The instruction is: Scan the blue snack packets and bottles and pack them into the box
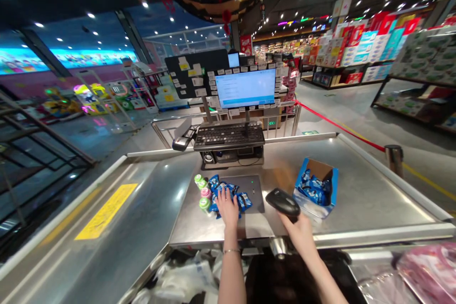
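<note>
1. Right hand (299, 235): clenched around a black handheld barcode scanner (283, 202), which is held just right of the left hand.
2. Left hand (226, 206): open, fingers spread, resting on blue snack packets (245, 202); the packets lie directly beneath and beside the palm.
3. Just left of the left hand: a row of small bottles (203, 194) with green and pink caps.
4. Right of the right hand, farther forward: an open cardboard box (315, 185) holding more blue packets, on the steel checkout counter (359, 190).
5. Far ahead of both hands: a keyboard (229, 135) below a monitor (245, 88).

Four small bottles (205, 193), one barcode scanner (283, 202), one cardboard box (317, 185), two hands (227, 204).
</note>
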### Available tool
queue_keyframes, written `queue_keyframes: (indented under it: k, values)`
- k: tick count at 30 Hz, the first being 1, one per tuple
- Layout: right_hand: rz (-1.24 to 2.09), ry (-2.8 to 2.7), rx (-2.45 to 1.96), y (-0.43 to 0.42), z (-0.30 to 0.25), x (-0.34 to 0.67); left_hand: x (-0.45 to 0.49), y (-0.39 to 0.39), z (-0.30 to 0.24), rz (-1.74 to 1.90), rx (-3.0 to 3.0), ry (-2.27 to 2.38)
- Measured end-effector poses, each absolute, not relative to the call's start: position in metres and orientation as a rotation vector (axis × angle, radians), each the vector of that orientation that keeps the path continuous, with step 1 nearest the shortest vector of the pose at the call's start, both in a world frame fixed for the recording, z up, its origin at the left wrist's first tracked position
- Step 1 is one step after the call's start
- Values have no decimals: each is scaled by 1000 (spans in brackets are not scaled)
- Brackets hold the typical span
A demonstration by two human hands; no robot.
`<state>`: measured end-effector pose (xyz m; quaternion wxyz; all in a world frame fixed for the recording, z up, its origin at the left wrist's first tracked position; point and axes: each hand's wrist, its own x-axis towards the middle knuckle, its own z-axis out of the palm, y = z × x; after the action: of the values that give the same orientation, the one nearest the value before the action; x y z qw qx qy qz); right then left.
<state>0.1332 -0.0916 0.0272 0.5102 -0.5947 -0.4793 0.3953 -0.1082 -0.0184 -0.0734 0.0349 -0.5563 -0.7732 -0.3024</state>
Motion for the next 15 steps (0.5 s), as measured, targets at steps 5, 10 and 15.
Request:
queue_keyframes:
  k: [5,10,15]
  values:
    - [878,-1085,-1433,-89,30,143,-91,-15,-67,-1006,-1675,-2290]
    - [707,-924,-1481,-82,38,170,-12,-12,-38,-1359,-2124,-2065]
    - [624,-784,-1502,-77,40,209,81,-11,0,-1506,-2705,-1727]
